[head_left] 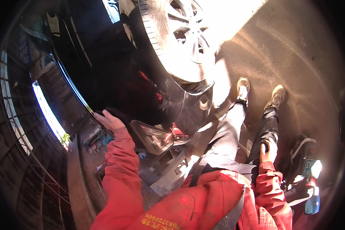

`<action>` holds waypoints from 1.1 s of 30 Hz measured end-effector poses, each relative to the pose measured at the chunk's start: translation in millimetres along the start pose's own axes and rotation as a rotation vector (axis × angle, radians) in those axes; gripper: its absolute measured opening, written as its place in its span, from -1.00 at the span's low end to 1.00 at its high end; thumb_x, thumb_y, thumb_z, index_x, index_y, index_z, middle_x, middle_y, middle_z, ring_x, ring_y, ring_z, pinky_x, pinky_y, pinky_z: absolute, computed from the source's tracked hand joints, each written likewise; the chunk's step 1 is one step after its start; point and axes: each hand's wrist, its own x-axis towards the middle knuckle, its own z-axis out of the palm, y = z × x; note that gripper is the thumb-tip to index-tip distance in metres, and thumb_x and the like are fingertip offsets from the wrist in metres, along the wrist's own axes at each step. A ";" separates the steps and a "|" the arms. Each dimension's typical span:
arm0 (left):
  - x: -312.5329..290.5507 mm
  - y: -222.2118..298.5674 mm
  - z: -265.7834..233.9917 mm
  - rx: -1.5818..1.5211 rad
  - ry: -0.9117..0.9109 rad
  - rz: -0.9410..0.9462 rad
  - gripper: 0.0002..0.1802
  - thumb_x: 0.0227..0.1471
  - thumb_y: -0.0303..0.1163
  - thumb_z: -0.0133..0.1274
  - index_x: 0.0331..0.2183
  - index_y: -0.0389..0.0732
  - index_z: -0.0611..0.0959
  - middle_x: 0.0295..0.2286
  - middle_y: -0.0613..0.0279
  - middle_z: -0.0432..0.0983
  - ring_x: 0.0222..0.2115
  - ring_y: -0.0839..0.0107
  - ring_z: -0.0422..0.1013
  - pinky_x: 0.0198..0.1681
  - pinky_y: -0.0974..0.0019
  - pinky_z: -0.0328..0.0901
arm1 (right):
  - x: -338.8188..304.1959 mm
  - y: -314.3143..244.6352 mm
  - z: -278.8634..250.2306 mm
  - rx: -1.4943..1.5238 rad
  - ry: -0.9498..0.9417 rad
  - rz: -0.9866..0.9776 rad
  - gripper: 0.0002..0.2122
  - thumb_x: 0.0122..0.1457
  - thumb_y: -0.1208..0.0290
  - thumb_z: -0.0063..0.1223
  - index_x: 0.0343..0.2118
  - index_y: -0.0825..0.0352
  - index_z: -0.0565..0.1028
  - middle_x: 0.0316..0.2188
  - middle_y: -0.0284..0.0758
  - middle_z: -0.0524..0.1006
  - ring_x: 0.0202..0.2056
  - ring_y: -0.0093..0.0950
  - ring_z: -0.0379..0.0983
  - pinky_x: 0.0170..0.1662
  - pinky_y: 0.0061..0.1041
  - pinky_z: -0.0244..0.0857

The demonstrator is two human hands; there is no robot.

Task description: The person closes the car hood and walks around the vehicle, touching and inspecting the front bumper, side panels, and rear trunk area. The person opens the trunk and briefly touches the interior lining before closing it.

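Note:
A dark, glossy car (pixel 180 103) stands to my left, with its headlight (pixel 151 136) near my left arm. My left hand (pixel 110 121) lies on the edge of the car's dark bodywork just past the headlight, fingers stretched out and holding nothing. My right hand (pixel 269 150) hangs against my right trouser leg near the knee. Its thumb and fingers are loosely bent and apart, with nothing visible between them. The car's front wheel (pixel 193 28), with a silver spoked rim, shows at the top in strong sunlight.
A parked two-wheeler (pixel 304 153) with a green plate is close on my right. Assorted clutter (pixel 97 140) lies beyond my left hand, beside a long ledge (pixel 78 172). My shoes (pixel 243 86) stand on the brown floor (pixel 291 50) beside the wheel.

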 end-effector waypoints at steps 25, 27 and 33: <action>-14.5 -37.2 -32.2 -0.214 -0.263 0.142 -0.16 0.36 0.15 -0.54 0.38 -0.31 0.01 0.36 -0.12 -0.08 0.38 0.05 -0.08 0.39 0.12 -0.09 | -17.1 5.0 42.3 0.095 -0.053 0.134 -0.84 0.22 0.57 0.14 -0.15 0.38 0.61 -0.05 -0.21 0.59 0.01 -0.34 0.50 0.16 -0.35 0.30; -15.8 -35.2 -28.1 -0.223 -0.245 0.123 -0.14 0.36 0.17 -0.52 0.38 -0.31 0.00 0.36 -0.14 -0.09 0.37 0.03 -0.07 0.39 0.10 -0.09 | -18.9 7.6 43.9 0.126 -0.053 0.159 -0.84 0.22 0.58 0.13 -0.15 0.38 0.60 -0.06 -0.22 0.59 0.01 -0.34 0.49 0.16 -0.35 0.31; -25.1 -20.8 -13.5 -0.090 -0.121 0.145 -0.14 0.35 0.16 -0.50 0.38 -0.32 0.00 0.35 -0.22 -0.09 0.37 -0.03 -0.06 0.40 0.07 -0.11 | -22.8 15.0 51.6 0.173 -0.018 0.155 -0.85 0.22 0.57 0.14 -0.16 0.39 0.59 -0.05 -0.21 0.58 -0.01 -0.34 0.50 0.15 -0.35 0.32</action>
